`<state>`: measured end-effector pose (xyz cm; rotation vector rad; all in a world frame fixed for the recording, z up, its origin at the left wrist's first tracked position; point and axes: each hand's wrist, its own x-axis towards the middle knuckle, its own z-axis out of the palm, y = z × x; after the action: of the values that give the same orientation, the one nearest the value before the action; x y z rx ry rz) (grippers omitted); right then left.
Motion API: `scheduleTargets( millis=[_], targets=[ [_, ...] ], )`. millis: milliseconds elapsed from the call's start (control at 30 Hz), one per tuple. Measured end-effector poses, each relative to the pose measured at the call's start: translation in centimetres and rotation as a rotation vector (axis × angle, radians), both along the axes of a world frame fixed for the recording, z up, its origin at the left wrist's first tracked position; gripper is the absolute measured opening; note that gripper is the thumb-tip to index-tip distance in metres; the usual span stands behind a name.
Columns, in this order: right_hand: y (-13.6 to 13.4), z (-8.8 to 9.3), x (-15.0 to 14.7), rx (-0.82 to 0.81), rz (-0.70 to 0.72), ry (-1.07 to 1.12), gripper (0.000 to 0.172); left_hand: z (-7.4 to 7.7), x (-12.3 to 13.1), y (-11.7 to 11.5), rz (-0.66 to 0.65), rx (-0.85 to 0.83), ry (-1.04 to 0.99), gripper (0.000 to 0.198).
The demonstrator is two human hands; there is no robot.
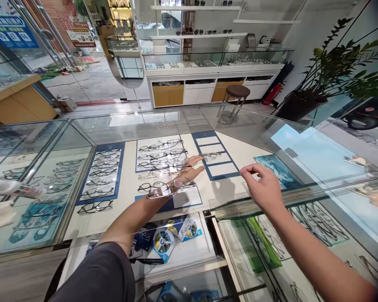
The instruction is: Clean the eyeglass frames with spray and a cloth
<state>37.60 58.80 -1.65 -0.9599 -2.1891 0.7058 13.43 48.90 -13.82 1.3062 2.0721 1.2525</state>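
My left hand (193,164) reaches across the glass display case, its fingertips at one end of a pair of thin-framed eyeglasses (211,156). These eyeglasses are over a blue-edged tray (211,177) with white slots. Several dark-framed eyeglasses (154,191) overlap the view of my left forearm, and rows of others (160,147) sit on a tray behind it. To the right of the slotted tray, my right hand (263,184) is raised with thumb and fingers pinched together. Whatever lies between those fingertips is too small to make out.
Another blue-edged tray of eyeglasses (103,172) lies to the left, with one dark pair (95,207) before it. Glass panes and metal edges surround my arms. A teal leaflet (279,172) lies right; boxes with round lens pictures (164,243) sit below. A stool (237,91) stands beyond the case.
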Motion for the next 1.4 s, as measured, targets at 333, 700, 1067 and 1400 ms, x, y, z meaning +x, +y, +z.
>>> scheduleTargets(
  millis=[333,700,1067,1400],
  targets=[
    [1.4,-0.4,-0.8,-0.001,0.014,-0.014,0.023,3.7,6.5,-19.4,-0.142,-0.105,-0.304,0.053],
    [1.6,-0.1,-1.2,-0.027,-0.021,-0.015,0.022,15.2,9.3,-35.2,-0.197,-0.175,-0.528,0.051],
    [2.5,-1.0,-1.2,0.021,0.009,0.012,0.023,22.3,-1.7,-27.6,0.132,0.131,-0.109,0.055],
    [2.2,-1.1,-1.0,0.069,0.039,-0.033,0.033,18.0,-11.6,-15.9,0.238,0.048,-0.170,0.059]
  ],
)
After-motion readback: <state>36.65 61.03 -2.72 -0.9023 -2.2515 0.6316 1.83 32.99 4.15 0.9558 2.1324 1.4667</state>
